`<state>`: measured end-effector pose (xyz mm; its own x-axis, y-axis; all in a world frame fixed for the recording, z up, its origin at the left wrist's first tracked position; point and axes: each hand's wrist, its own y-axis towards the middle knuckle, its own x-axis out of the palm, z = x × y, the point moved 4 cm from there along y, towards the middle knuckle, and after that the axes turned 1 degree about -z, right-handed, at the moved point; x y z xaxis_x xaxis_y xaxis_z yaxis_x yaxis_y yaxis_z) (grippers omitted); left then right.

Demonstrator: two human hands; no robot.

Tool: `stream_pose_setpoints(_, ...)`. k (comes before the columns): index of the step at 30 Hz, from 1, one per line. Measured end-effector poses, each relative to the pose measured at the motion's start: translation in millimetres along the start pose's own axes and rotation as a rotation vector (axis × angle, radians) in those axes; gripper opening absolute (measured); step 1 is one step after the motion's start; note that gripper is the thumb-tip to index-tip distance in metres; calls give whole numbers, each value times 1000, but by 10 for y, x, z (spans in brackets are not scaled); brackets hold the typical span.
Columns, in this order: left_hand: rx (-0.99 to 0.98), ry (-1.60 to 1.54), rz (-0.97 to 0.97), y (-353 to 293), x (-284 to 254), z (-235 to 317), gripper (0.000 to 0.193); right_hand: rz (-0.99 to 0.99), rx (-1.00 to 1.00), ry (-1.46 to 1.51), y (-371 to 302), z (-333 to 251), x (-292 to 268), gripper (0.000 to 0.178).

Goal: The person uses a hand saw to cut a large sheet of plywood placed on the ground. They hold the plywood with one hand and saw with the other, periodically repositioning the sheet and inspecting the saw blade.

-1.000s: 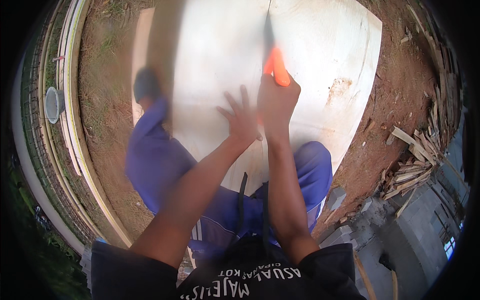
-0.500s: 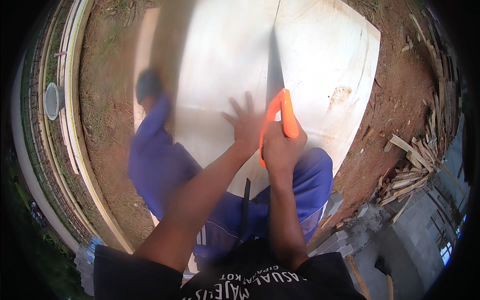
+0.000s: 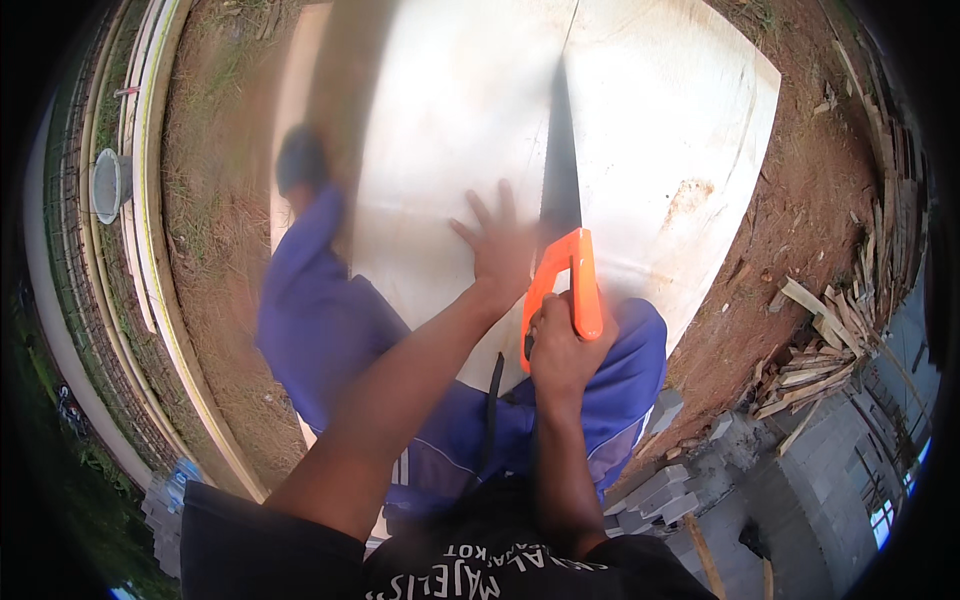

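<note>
Handsaw [image 3: 562,165] along a dark line [image 3: 571,27] in a pale sheet [image 3: 440,110]
Right hand [image 3: 566,345], its grip clenched around the orange handle [image 3: 588,290] beside the knee [image 3: 637,350]; left hand [image 3: 503,245] spread on the sheet, grasping nothing; saw drawn farther back than half a second earlier

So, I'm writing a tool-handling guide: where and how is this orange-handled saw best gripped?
Probably by the orange loop handle, from the person's own side, as the right hand does: the blade points away over the pale board, leaving the handle nearest, with an opening to grip through.
</note>
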<state>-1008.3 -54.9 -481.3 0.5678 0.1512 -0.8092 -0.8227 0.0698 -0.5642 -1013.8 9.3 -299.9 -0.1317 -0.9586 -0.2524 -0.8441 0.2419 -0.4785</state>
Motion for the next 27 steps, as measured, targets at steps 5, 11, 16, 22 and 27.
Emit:
stream_pose_setpoints(5, 60, -119, -63, -72, -299, 132, 73, 117, -12, 42, 1390, -59, 317, 18)
stream_pose_setpoints(11, 80, -157, 86, -109, -223, 70, 83, 126, -231, 13, 237, 109, 217, 10)
stream_pose_setpoints(16, 35, -147, 69, -83, -117, 54, 87, 94, -28, -52, 745, 24, 322, 9)
stream_pose_setpoints(22, 81, -142, -39, -92, -159, 21, 85, 72, 71, -73, 750, 56, 312, 16)
stream_pose_setpoints(27, 38, -24, -52, -14, -77, 15, 87, 17, -54, -15, 258, 214, 177, 42)
